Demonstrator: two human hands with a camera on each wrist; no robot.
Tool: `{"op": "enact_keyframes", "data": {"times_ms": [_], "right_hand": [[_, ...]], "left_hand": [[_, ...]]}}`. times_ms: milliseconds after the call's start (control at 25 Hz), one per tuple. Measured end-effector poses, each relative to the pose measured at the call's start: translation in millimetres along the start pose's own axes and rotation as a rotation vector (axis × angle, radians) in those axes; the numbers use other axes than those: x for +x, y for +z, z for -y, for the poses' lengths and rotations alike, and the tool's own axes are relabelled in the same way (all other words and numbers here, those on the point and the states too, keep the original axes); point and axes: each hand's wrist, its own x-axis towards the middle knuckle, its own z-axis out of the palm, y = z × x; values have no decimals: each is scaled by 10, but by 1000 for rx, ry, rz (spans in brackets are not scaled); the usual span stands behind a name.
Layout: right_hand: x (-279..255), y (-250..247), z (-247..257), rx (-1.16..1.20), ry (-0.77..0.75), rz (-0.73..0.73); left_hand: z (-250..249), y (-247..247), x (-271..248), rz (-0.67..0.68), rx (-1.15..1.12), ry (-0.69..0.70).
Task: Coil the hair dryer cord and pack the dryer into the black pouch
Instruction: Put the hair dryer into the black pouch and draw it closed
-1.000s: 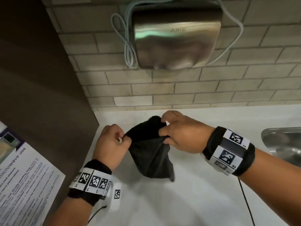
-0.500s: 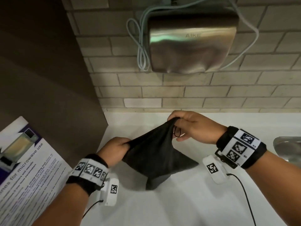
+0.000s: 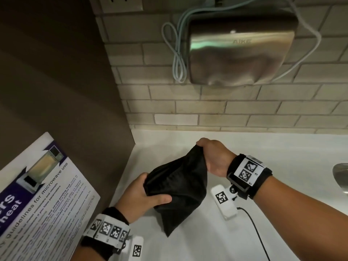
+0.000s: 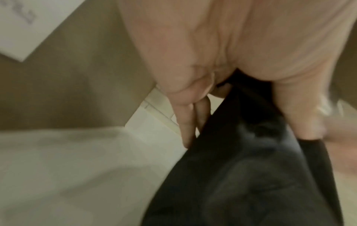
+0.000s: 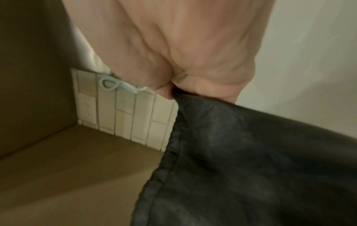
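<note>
Both hands hold the black pouch above the white surface. The left hand grips its side at 8 o'clock. The right hand pinches its top edge at 1 o'clock.

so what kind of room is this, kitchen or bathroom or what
Most likely a shared kitchenette or pantry. A metal hand dryer hangs on the tiled wall, a steel sink sits in the white counter, and a poster at left gives guidelines for microwave use.
</note>
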Motion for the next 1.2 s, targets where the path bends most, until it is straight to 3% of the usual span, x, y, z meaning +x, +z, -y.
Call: {"op": "enact_keyframes", "data": {"times_ms": [80,160,280,320,400,480,640,760,880,920,1000,1080,1200], "right_hand": [[45,65,12,-129,-80,-10],[18,156,91,-350,-199,27],[-61,412,181,-539,-273,235],[-90,501,191,-571,-283,308],[-119,640,205,-671,-330,406],[-123,731,206,-718,-345,497],[-136,839,190,-782,-385,574],[-125,853,141,-789,-422,484],[-173,793,111,-872,-596,168],[-244,785,112,-919,-587,91],[-408,836,19,-1092,-376,71],[-510,933,-171,-1273,-224,130],[-513,1024,-352,-1328,-164,232]], "left_hand": [[10,31,-26,-23,115,43],[-29,98,-65,38,86,109],[-91,219,-97,165,-64,161],[-117,219,-73,124,-198,98],[-113,158,54,-85,-338,72],[-104,31,241,-201,-210,113],[-239,-15,460,66,-14,45],[-244,29,538,101,12,-68],[-328,102,552,125,-341,-96],[-286,114,585,48,-420,-115],[-185,116,637,-80,-686,-275],[-110,74,717,-182,-835,-394],[-114,-60,759,-283,-1025,-502]]}}
